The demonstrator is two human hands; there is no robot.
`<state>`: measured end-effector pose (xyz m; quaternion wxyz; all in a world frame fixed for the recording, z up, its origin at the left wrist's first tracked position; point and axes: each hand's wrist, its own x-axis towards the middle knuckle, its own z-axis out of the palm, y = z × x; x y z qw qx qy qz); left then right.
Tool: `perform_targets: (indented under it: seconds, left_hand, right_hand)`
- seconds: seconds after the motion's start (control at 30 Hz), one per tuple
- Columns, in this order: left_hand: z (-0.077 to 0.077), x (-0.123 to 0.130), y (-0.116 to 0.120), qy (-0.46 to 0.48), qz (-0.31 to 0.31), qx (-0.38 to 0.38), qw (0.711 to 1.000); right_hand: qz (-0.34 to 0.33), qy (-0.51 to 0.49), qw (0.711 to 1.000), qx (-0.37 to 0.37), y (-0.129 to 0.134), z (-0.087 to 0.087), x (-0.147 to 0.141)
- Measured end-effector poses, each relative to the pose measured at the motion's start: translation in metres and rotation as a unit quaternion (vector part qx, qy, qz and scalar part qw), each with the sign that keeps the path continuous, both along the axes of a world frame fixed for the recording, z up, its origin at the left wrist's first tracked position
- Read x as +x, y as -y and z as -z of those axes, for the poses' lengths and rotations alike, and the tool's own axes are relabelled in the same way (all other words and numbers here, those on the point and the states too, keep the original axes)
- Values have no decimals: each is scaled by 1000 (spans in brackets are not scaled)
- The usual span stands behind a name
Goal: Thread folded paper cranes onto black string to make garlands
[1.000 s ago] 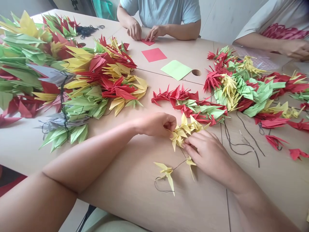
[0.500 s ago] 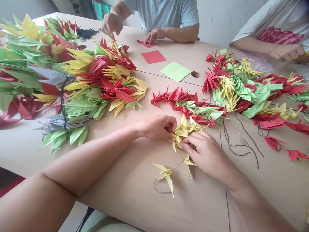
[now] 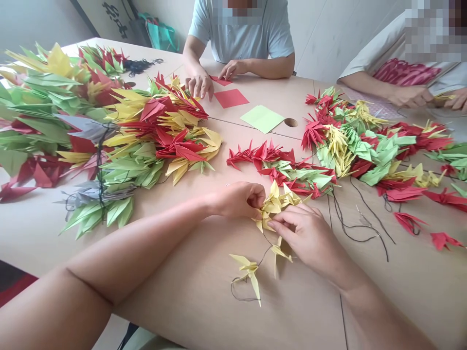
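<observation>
Folded yellow paper cranes hang together on a dark thread at the middle of the table. My left hand pinches the cluster from its left side, fingers closed. From the right, my right hand grips the same cluster between thumb and fingertips. Below the hands, the dark thread runs to a yellow crane and then to another yellow crane, past which it ends in a loop. Just beyond my hands lies a red and green crane string.
A large pile of coloured cranes covers the left side; more crane strings and loose threads lie right. Red paper and green paper are beyond. One person's hand rests opposite; another person's hand is far right.
The view has tilted up slightly. The person opposite has lowered a hand to the table near the red paper. My hands still hold the yellow cluster, almost in the same place.
</observation>
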<state>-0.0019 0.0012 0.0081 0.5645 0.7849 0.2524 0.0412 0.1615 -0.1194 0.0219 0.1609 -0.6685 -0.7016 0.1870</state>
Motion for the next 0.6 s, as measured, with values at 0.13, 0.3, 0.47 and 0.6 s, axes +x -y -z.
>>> perform_targets:
  seconds: [0.13,0.3,0.47,0.6]
  left_hand:
    - [-2,-3,-4,-15,3,10,1000]
    - [-15,-8,-8,-12,-54,129,990]
    - [-35,-16,-4,-3,-145,203,968]
    - [-53,-28,17,-33,-115,218,969]
  right_hand:
    - [-21,-18,999,-15,4,-16,22]
    - [-37,36,999,-8,12,-28,35]
    - [-74,53,996,-2,13,-23,21]
    - [-85,43,995,-15,13,-22,13]
